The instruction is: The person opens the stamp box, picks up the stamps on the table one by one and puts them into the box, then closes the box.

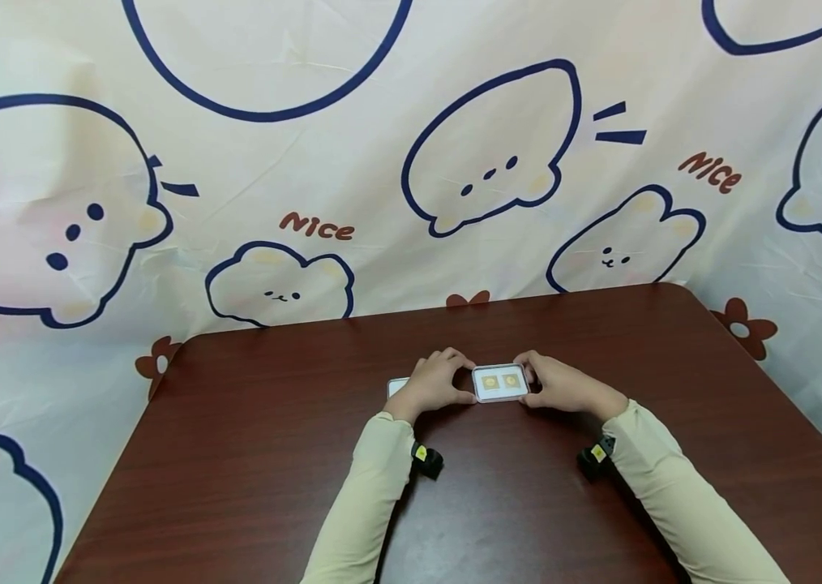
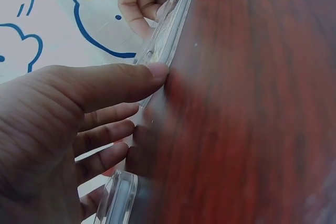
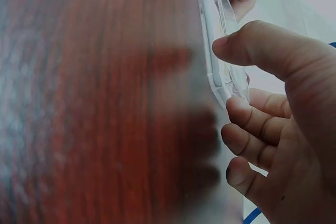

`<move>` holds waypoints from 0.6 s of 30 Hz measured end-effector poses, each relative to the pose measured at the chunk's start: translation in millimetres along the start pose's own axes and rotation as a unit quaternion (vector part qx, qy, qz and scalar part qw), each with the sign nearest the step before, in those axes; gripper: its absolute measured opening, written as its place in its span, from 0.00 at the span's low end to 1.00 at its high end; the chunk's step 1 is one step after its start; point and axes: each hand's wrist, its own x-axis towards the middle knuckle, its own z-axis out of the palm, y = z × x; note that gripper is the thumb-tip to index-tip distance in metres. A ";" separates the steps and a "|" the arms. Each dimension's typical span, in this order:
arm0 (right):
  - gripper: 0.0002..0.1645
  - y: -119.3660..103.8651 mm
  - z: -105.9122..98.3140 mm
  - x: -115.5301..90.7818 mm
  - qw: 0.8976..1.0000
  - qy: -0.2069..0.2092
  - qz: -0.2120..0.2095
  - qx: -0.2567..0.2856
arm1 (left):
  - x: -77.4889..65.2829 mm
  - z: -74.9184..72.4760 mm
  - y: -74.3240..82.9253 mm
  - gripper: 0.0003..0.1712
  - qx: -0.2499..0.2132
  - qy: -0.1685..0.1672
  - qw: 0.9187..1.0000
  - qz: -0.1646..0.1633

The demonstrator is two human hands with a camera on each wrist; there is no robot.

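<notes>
A small clear plastic case (image 1: 501, 383) with a white insert and two gold-coloured squares lies between both hands. My left hand (image 1: 436, 381) grips its left end, thumb at the near edge and fingers at the far side. At the right end, my right hand (image 1: 560, 384) holds it the same way, with the thumb (image 3: 247, 48) on the near rim. The right wrist view shows the clear upper layer (image 3: 227, 11) slanting above the white layer. A second clear case (image 2: 118, 200) sits beside the left hand's lower fingers, mostly hidden by that hand in the head view.
The dark brown wooden table (image 1: 236, 454) has rounded far corners. Behind it hangs a pale cloth (image 1: 382, 186) with blue cartoon outlines, meeting the table's far edge. Black wrist cameras (image 1: 428, 461) sit at both cuffs, close above the tabletop.
</notes>
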 end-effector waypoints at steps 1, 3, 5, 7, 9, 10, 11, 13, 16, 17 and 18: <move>0.32 0.8 -0.1 0.7 1.000 -0.001 0.000 0.001 | -0.1 -0.3 0.1 0.33 0.000 -0.001 1.000 0.000; 0.32 2.3 -0.5 2.1 1.000 -0.002 -0.002 0.006 | -0.1 -0.6 0.3 0.33 0.001 -0.003 1.000 -0.001; 0.32 4.1 -1.1 2.8 1.000 -0.003 -0.002 0.009 | 0.1 -0.2 0.3 0.33 0.000 -0.004 1.000 -0.002; 0.32 5.0 -2.1 3.3 1.000 -0.005 -0.002 0.012 | 0.6 0.0 0.4 0.33 -0.003 -0.004 1.000 -0.003; 0.32 5.5 -3.0 3.7 1.000 -0.008 -0.001 0.013 | 0.9 0.1 0.5 0.34 -0.007 -0.001 1.000 -0.004; 0.32 5.4 -3.4 3.9 1.000 -0.010 0.000 0.013 | 1.0 0.2 0.5 0.34 -0.008 0.000 1.000 -0.004; 0.33 5.3 -3.7 4.1 1.000 -0.012 -0.002 0.014 | 1.1 0.3 0.6 0.34 -0.010 0.002 1.000 -0.003; 0.33 5.1 -4.2 4.8 1.000 -0.016 -0.007 0.016 | 1.0 0.2 0.7 0.34 -0.009 0.003 1.000 -0.001; 0.34 3.9 -5.5 5.4 1.000 -0.022 -0.016 0.015 | 0.7 0.6 0.8 0.34 -0.006 0.003 1.000 0.000; 0.34 3.5 -6.0 5.7 0.999 -0.025 -0.017 0.015 | 0.7 0.7 0.7 0.34 -0.005 0.002 1.000 0.001; 0.34 3.0 -6.5 6.2 0.999 -0.029 -0.014 0.014 | 0.5 0.5 1.0 0.34 -0.003 0.002 1.000 0.001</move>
